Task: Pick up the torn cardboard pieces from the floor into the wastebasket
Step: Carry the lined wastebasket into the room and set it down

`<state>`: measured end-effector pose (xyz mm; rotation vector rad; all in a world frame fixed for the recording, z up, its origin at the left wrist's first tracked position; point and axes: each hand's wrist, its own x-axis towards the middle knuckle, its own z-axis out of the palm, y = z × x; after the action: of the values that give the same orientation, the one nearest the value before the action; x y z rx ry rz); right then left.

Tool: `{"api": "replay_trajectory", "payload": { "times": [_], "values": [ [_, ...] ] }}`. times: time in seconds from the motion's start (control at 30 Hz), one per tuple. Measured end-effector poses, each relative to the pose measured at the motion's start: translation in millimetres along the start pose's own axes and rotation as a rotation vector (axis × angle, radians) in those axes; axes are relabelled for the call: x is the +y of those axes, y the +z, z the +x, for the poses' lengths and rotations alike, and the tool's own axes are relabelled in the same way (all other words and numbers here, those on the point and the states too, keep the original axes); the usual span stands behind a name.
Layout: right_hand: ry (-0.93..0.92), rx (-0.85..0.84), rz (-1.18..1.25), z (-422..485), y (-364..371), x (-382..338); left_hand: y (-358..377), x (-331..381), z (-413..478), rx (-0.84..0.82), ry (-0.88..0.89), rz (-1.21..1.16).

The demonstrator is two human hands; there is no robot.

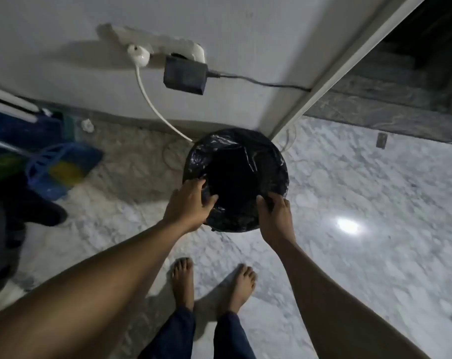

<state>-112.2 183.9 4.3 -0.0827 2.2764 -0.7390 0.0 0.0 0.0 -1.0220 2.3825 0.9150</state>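
- The inside of the wastebasket [272,164] is plain black. I cannot make out what lies in it.
- A black plastic liner [225,218] covers its rim and wall, so the basket's own material is hidden.
- My left hand [188,206] grips the near-left rim, fingers curled over the liner and thumb toward the opening.
- My right hand [274,213] grips the near-right rim. Its fingertips are folded into the crinkled plastic and partly hidden.
- I cannot tell whether the base rests on the floor [349,190] or hangs just above it. The rim hides the bottom.
- The basket is upright with its mouth facing up at me, so I see its long axis end-on.
- It is at the wall's corner [276,125], in front of my bare feet [212,283].
- A white cable [152,104] runs down behind it.
- At the left is a blue bag [61,167], blurred and cut off by the frame edge.
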Motion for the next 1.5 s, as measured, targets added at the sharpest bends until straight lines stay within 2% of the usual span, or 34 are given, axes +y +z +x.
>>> {"api": "replay_trajectory", "payload": {
  "times": [0.1, 0.23, 0.37, 0.47, 0.6, 0.8, 1.2, 1.33, 1.37, 1.43, 1.5],
  "values": [
    [0.013, 0.102, -0.027, 33.2, 16.1, 22.3, 28.6, -26.4, 34.7, 0.024, -0.028, 0.09],
    [0.074, 0.141, -0.034, 60.9, 29.2, 51.3, 59.2, -50.5, 66.9, 0.036, -0.054, 0.163],
    [0.074, 0.101, 0.012, 72.8, 33.5, 65.3, 74.0, -59.9, 76.0, 0.189, 0.058, 0.086],
    [0.004, 0.097, 0.017, 74.0, 33.1, 64.3, 75.0, -58.1, 72.8, 0.288, 0.1, -0.007],
    [0.015, 0.113, 0.091, 76.3, 33.6, 51.9, 72.6, -52.1, 76.0, 0.288, 0.04, -0.139],
    [0.096, 0.246, 0.118, 58.9, 37.1, 38.9, 63.9, -44.4, 68.8, 0.3, -0.008, -0.222],
    [0.139, 0.258, 0.013, -72.4, -20.4, 7.4, -14.7, -11.9, -51.2, 0.256, -0.019, -0.134],
    [0.146, 0.327, 0.057, -171.2, -73.2, -33.6, -86.6, 25.8, -132.7, 0.244, 0.052, -0.136],
    [0.111, 0.324, 0.006, -174.1, -71.7, -31.4, -86.4, 25.9, -137.7, 0.236, 0.044, -0.146],
    [0.177, 0.384, 0.079, -228.1, -106.8, -43.9, -115.1, 52.8, -177.9, 0.191, 0.094, -0.14],
    [0.155, 0.403, 0.05, -252.4, -116.4, -45.5, -126.1, 65.3, -196.6, 0.18, 0.095, -0.164]
  ]
}}
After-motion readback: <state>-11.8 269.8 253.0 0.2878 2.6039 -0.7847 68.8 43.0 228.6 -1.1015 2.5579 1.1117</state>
